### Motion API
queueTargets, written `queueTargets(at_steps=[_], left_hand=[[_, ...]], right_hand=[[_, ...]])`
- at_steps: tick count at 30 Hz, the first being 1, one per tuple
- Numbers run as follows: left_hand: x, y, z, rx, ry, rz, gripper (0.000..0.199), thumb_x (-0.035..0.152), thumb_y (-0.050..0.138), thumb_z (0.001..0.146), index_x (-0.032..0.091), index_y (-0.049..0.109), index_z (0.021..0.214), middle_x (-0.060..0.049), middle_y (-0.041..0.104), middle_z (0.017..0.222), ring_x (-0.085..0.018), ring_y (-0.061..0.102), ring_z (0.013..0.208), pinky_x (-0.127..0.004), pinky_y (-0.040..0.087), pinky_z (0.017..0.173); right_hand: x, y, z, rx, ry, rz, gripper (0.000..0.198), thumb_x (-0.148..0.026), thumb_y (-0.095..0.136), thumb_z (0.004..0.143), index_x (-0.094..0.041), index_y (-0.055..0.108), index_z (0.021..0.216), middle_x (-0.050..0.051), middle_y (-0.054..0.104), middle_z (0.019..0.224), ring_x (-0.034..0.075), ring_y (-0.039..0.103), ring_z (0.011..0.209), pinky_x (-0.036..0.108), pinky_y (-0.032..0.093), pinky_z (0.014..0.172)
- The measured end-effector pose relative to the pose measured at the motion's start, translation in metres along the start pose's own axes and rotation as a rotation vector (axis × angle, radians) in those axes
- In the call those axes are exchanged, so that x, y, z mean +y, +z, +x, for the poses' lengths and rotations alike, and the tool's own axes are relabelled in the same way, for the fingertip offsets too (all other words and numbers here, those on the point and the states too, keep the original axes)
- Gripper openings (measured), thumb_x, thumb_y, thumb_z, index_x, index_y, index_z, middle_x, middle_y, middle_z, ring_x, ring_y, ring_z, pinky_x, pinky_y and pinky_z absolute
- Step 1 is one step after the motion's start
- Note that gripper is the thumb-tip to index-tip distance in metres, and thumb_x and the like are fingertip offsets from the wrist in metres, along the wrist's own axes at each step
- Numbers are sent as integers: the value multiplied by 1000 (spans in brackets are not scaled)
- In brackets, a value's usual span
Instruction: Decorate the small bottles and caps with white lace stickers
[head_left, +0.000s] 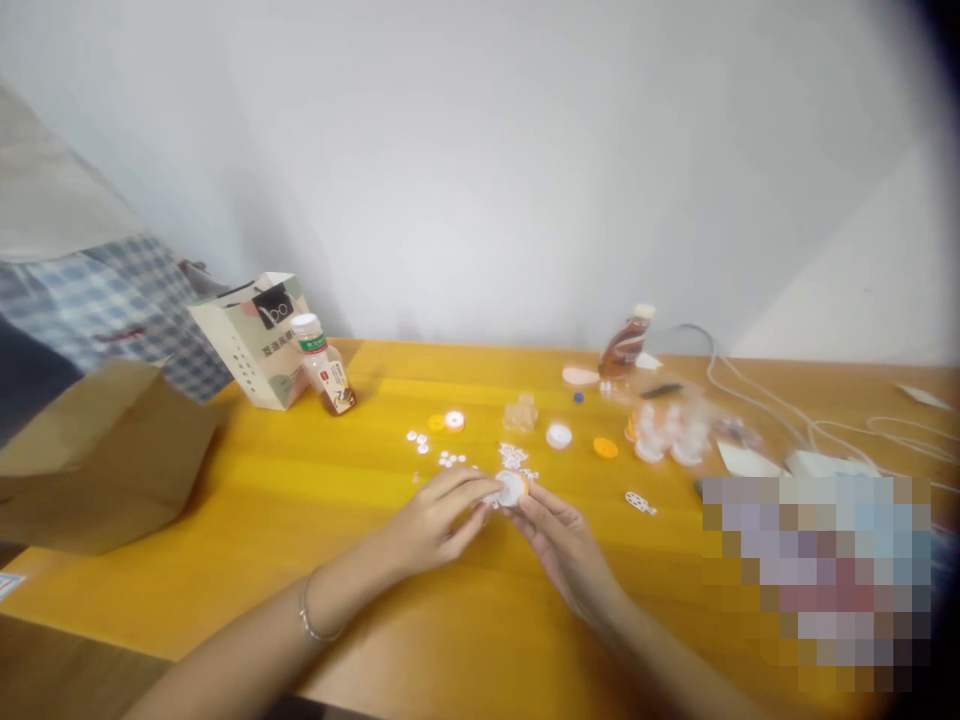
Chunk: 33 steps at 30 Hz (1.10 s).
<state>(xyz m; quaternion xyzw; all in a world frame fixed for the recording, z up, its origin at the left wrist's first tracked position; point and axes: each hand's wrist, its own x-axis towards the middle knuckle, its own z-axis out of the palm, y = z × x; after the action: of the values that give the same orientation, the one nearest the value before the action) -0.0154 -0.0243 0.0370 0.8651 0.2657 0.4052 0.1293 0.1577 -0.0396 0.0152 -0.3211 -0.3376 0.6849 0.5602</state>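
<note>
White-and-orange round part (512, 489), one — above table (420, 640); right hand (564, 540) pinching orange edge, left hand (448, 512) at white side, grip unclear through blur. Likely light, stiff plastic — hold by rim.

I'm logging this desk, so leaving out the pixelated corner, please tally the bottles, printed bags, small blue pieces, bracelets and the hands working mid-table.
Bottles: 2 (left bottle, right bottle)
Printed bag: 1
Blue piece: 1
Bracelet: 1
Hands: 2 (left hand, right hand)
Total: 7
</note>
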Motion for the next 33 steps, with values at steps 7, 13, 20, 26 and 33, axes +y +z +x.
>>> queueTargets(at_steps=[7,13,20,26,33], left_hand=[[-1,5,1,-60,-3,0,36,11,41,82,16,45,118,-11,55,101,-16,53,93,-31,47,81],[-5,9,-2,136,-65,-56,29,14,49,80,17,53,108,-9,61,98,-16,57,91,-31,46,83],[-4,12,-2,184,-80,-104,23,17,53,79,16,57,101,-9,64,93,-15,59,86,-30,48,78],[-5,14,-4,174,-35,-79,27,14,52,78,17,56,105,-8,64,93,-15,59,84,-28,50,76],[-9,18,-5,196,-10,-51,27,11,51,78,17,57,104,-7,63,91,-13,59,81,-24,50,73]], right_hand=[[2,0,1,23,-26,6,20,-28,68,66,-21,69,85,4,68,94,21,57,95,39,37,94],[3,0,0,68,-12,31,15,-27,69,65,-19,70,78,4,69,92,19,59,90,37,38,93],[4,2,-2,35,-7,8,16,-29,68,65,-20,70,78,5,70,88,20,60,89,38,39,91],[3,3,-3,30,-15,-5,16,-29,69,64,-21,70,78,5,70,84,20,60,87,39,38,92],[7,4,-3,44,-22,-8,14,-27,69,64,-21,71,77,4,71,84,19,61,85,39,38,93]])
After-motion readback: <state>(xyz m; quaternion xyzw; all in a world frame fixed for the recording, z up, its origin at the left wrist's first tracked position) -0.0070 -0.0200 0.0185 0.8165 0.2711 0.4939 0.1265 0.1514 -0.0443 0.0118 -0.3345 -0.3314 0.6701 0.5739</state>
